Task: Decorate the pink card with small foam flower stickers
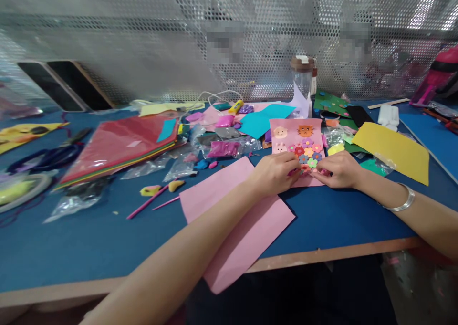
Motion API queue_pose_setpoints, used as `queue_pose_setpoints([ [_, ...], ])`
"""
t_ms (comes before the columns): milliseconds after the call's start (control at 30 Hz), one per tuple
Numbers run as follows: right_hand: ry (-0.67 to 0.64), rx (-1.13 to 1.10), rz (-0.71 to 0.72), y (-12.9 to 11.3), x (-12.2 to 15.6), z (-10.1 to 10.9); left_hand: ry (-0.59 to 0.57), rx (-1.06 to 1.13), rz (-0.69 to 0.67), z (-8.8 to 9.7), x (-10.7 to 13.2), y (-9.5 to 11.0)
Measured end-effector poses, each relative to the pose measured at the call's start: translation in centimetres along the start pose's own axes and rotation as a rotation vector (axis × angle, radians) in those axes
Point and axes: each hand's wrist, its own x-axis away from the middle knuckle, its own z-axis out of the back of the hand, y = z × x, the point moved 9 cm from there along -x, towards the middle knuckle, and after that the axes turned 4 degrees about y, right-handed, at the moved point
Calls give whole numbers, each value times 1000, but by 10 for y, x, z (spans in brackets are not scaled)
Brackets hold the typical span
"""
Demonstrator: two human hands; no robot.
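A pink card (296, 125) lies on the blue table, bearing animal faces near its top. Below them sits a cluster of colourful flower shapes (308, 152). My left hand (276, 172) rests at the card's lower left, fingers curled in a pinch by the flowers. From the right, my right hand (339, 169) meets the card's lower edge, its thumb and fingers also pinched together. Small pink bits show at the fingertips, but what each hand grips is too small and partly covered to tell. Under my left forearm is a larger plain pink sheet (257, 229), overhanging the table edge.
Left of centre lies a stack of coloured sheets in a clear sleeve (121, 143). Clay packets (224, 149) and blue paper (263, 119) crowd the middle back. A lidded bottle (302, 79) stands behind the card; yellow paper (397, 148) lies right. Two phones (80, 86) lean against the perforated metal panel.
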Motion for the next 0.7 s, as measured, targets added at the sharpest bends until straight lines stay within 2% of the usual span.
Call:
queue_pose_setpoints([
  [167,31,0,10,-2,0,2,-2,-1,-1,-1,0,0],
  [700,-27,25,9,0,0,-3,0,6,-8,-1,0,0],
])
